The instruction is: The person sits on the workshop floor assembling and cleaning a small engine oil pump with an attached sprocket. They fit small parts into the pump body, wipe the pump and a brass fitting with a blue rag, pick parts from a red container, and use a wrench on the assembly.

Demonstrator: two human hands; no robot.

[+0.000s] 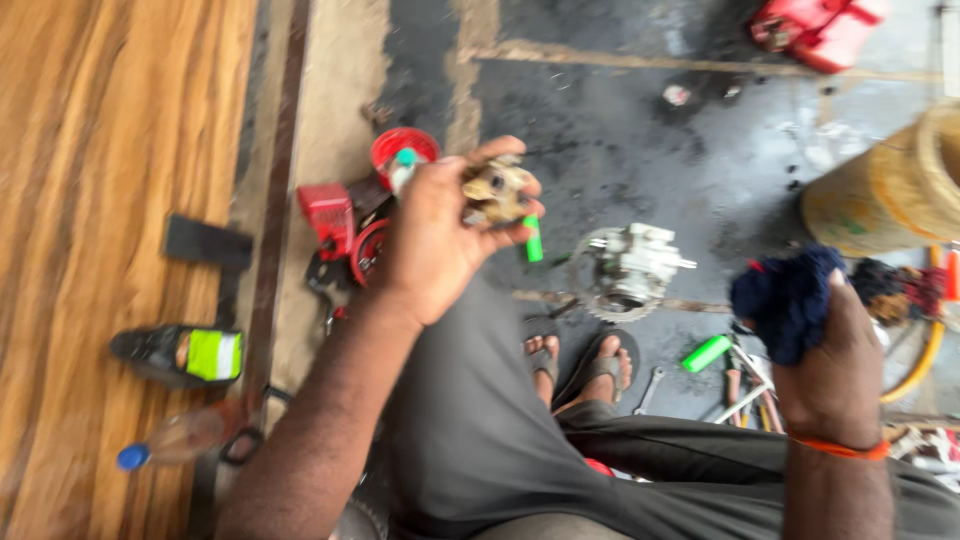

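While seated, with left hand (440,240) closed around a grimy brass-coloured metal part (497,192) at chest height and right hand (830,370) bunched on a dark blue fuzzy rag (787,300), best to turn part slowly, pressing cloth into recesses. Farther out on oily black floor (620,150): toothed sprocket assembly (630,270), green-handled tool (707,353), red plastic pieces (330,215).

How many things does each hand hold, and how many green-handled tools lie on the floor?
Left hand, small metal part: 1
Right hand, dark blue rag: 1
Green-handled tools on floor: 2, the other partly hidden
Total: 4
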